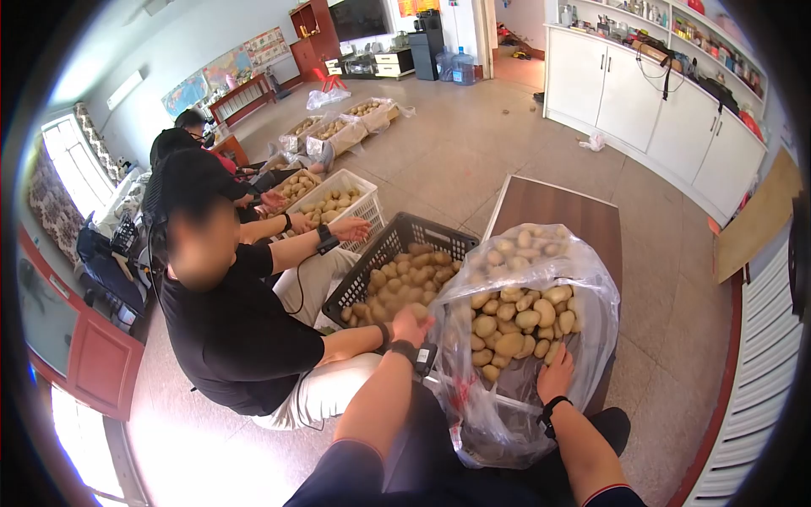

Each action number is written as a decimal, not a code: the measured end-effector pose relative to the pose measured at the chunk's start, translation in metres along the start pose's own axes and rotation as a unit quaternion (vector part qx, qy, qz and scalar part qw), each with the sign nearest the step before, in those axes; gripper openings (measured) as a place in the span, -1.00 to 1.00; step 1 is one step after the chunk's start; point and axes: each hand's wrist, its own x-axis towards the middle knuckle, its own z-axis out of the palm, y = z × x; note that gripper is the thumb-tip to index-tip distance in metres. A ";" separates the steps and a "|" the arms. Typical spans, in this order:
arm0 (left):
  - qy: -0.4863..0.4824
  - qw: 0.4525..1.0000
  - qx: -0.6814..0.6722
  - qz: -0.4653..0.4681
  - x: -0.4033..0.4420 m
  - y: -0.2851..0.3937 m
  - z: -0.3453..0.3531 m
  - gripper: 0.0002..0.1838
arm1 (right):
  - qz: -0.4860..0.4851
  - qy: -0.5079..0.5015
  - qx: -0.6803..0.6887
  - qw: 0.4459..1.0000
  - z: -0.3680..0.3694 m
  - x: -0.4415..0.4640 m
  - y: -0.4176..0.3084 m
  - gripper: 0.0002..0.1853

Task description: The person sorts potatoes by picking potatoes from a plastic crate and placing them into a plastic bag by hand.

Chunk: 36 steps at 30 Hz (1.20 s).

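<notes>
Potatoes (525,319) — many, tan, oval, loose; heaped in a clear plastic bag (507,431). The bag lies with its mouth spread toward the wearer, partly over a brown table (553,203); more potatoes show through its film at the far end.

Right hand (555,373) — open, fingers extended, at the near right edge of the heap, by the bag's mouth; nothing seen gripped. Black band (551,416) at its wrist.

Left hand (411,324) — fingers partly curled, beside the bag's left edge and over the near side of the black crate; whether it grips anything, cannot tell. Dark strap with a small pale device (424,358) at its wrist.

Black crate (462,243), slatted, left of the bag; holds potatoes, part of them blurred.

White crate (369,213), beyond the black one; holds potatoes.

Co-worker (232,325), black shirt and pale trousers, seated at left; one hand (350,228) is above the white crate's near side, the other arm reaches toward the black crate, its hand hard to make out.

Further persons seated behind; lined boxes (338,135) of potatoes on the floor beyond. White cabinet (629,84) at upper right.
</notes>
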 end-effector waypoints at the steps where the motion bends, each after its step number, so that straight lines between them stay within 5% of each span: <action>1: 0.006 1.000 -0.007 -0.004 0.005 -0.003 -0.005 -0.74 | 0.001 0.002 -0.001 1.000 -0.001 -0.002 0.001 -0.21; 2: 0.012 1.000 -0.015 -0.008 0.011 -0.007 -0.011 -0.76 | -0.005 -0.002 -0.009 1.000 -0.002 -0.004 0.002 -0.20; 3: -0.064 0.943 0.267 0.189 0.040 -0.018 -0.037 -0.73 | -0.010 -0.007 -0.019 1.000 -0.005 -0.005 0.003 -0.19; 5: -0.138 0.765 0.511 0.366 0.071 -0.031 -0.056 -0.69 | -0.011 -0.016 -0.023 1.000 -0.016 -0.007 -0.002 -0.17; 9: -0.139 0.724 0.527 0.423 0.097 -0.039 -0.073 -0.70 | -0.016 -0.033 -0.034 0.999 -0.018 -0.012 0.005 -0.14; 13: -0.121 0.838 0.511 0.150 0.046 -0.010 -0.046 -0.68 | 0.002 -0.038 -0.020 0.999 -0.014 -0.010 0.013 -0.22; 14: -0.028 0.965 0.260 0.032 0.062 -0.014 -0.050 -0.67 | 0.014 -0.042 -0.006 0.999 -0.012 -0.010 0.015 -0.24; 17: 0.025 0.998 -0.055 -0.023 0.121 -0.041 -0.083 -0.71 | 0.025 -0.022 0.031 0.999 -0.004 -0.006 0.020 -0.29; 18: 0.010 0.916 0.321 0.240 0.132 -0.052 -0.092 -0.70 | 0.025 0.001 0.052 0.998 -0.001 -0.005 0.022 -0.33; 20: -0.006 0.635 0.626 0.452 0.137 -0.056 -0.093 -0.61 | 0.025 0.016 0.077 0.997 0.000 -0.004 0.024 -0.40; 22: -0.025 0.907 0.355 0.225 0.068 -0.031 -0.040 -0.67 | 0.024 0.030 0.102 0.994 0.000 -0.004 0.026 -0.46; 23: -0.002 0.971 0.208 0.121 0.030 -0.017 -0.012 -0.70 | 0.031 0.031 0.105 0.993 0.000 -0.004 0.027 -0.52; 27: 0.007 0.990 0.135 0.039 -0.051 -0.006 0.041 -0.78 | 0.041 0.051 0.163 0.985 -0.008 -0.004 0.014 -0.61; 34: -0.140 0.970 0.196 -0.019 -0.088 -0.019 0.063 -0.69 | 0.044 0.087 0.270 0.958 -0.007 0.003 -0.015 -0.58; 36: -0.187 0.956 0.220 -0.044 -0.095 -0.023 0.065 -0.63 | 0.131 -0.063 0.474 0.869 -0.008 0.007 -0.030 -0.54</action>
